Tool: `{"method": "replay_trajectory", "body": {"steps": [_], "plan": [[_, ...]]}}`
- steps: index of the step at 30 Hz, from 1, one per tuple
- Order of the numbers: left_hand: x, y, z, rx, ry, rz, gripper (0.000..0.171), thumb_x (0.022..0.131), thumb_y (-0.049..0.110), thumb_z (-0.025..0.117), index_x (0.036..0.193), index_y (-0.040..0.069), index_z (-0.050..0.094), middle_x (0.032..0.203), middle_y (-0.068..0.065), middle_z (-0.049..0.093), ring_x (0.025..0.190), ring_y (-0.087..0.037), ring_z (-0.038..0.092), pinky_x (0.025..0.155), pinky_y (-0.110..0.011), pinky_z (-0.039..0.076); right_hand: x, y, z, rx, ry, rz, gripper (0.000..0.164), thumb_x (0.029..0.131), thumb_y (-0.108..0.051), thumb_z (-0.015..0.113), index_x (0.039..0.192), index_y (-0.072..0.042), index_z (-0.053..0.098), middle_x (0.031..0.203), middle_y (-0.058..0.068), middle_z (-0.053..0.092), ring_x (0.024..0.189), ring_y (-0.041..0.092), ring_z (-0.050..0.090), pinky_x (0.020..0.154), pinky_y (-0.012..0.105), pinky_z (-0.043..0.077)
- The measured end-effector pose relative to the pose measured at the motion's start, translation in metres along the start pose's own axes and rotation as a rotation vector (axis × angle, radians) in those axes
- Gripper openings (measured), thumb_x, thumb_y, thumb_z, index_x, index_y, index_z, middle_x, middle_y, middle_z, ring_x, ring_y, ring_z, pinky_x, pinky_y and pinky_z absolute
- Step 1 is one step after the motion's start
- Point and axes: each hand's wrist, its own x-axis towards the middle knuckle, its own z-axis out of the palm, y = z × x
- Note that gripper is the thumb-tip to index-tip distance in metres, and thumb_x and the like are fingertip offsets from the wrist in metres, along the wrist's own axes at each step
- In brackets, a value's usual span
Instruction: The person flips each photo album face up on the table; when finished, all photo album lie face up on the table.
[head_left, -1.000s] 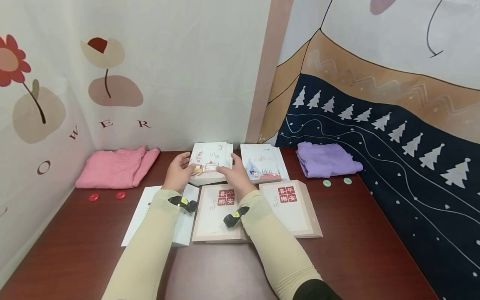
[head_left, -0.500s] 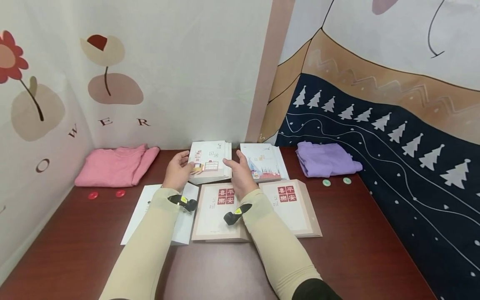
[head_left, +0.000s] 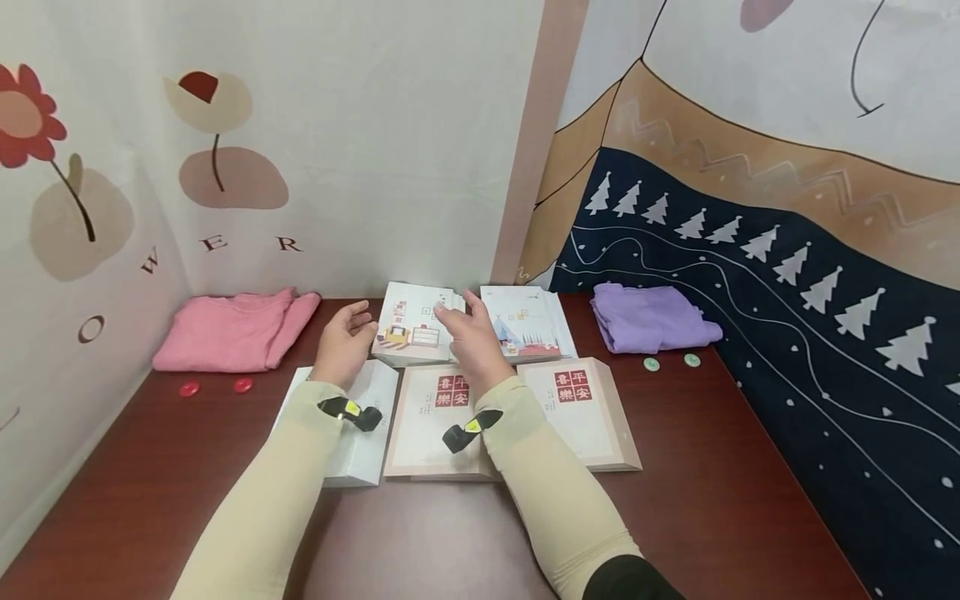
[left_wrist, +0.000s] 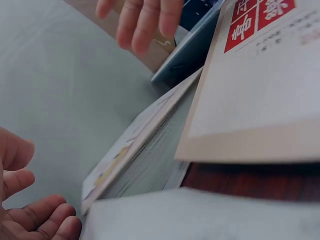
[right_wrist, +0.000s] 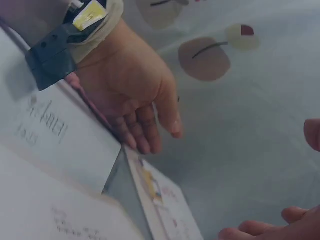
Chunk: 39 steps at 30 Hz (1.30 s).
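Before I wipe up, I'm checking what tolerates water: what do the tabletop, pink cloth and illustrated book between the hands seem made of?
Tabletop: likely wood or laminate, semi-glossy; reddish, faint grain, pale sheen.
Pink cloth: matte fabric, soft folds; fibre unclear.
Illustrated book: paper, layered page edges; cover probably smooth printed card.

head: above, forward-down | left wrist: close, rightward | right wrist: close, leftward | shared: both hands [head_left: 342,347]

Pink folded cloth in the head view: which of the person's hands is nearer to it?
Left. The left hand is just right of the pink folded cloth, apart from it; the right hand is farther right, by the right edge of the rear left book.
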Motion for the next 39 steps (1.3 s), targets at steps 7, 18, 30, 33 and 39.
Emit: {"method": "replay_trajectory", "body": {"steps": [7,18,30,33,39], "plan": [[-0.019,0.003,-0.027,0.000,-0.024,0.051,0.055,0.108,0.015,0.056,0.161,0.005,0.041,0.155,-0.026,0.051,0.141,-0.040,0.051,0.119,-0.053,0.042,-0.020,-0.013,0.014,-0.132,-0.068,0.051,0.076,0.101,-0.033,0.071,0.165,-0.020,0.033,0.162,0.023,0.043,0.150,0.038,0.042,0.122,0.062,0.034],[-0.050,-0.003,-0.068,0.069,-0.143,0.027,0.065,0.111,0.025,0.054,0.167,0.006,0.027,0.163,-0.031,0.037,0.150,-0.048,0.038,0.121,-0.062,0.033,-0.047,0.003,0.031,-0.311,-0.223,0.126,0.071,0.100,-0.038,0.073,0.160,-0.015,0.043,0.150,0.018,0.057,0.136,0.034,0.058,0.113,0.063,0.046],[-0.053,-0.028,-0.105,0.221,-0.138,-0.027,0.058,0.111,0.013,0.046,0.161,-0.009,0.027,0.155,-0.040,0.040,0.146,-0.055,0.038,0.115,-0.069,0.036,-0.060,0.017,0.043,-0.345,-0.296,0.178,0.070,0.097,-0.033,0.078,0.157,-0.011,0.048,0.143,0.019,0.061,0.123,0.029,0.066,0.107,0.059,0.052],[-0.054,-0.036,-0.111,0.223,-0.159,-0.062,0.059,0.111,0.010,0.044,0.162,-0.010,0.024,0.155,-0.042,0.037,0.145,-0.056,0.036,0.114,-0.069,0.037,-0.064,0.022,0.046,-0.375,-0.298,0.184,0.070,0.096,-0.034,0.079,0.156,-0.012,0.050,0.140,0.018,0.062,0.118,0.026,0.067,0.103,0.058,0.055],[-0.058,-0.047,-0.119,0.215,-0.180,-0.127,0.060,0.111,0.009,0.041,0.163,-0.010,0.018,0.155,-0.044,0.034,0.142,-0.056,0.040,0.103,-0.053,0.053,-0.073,0.030,0.053,-0.375,-0.323,0.194,0.069,0.095,-0.030,0.080,0.155,-0.013,0.051,0.145,0.020,0.058,0.116,0.025,0.067,0.099,0.056,0.057]]}}
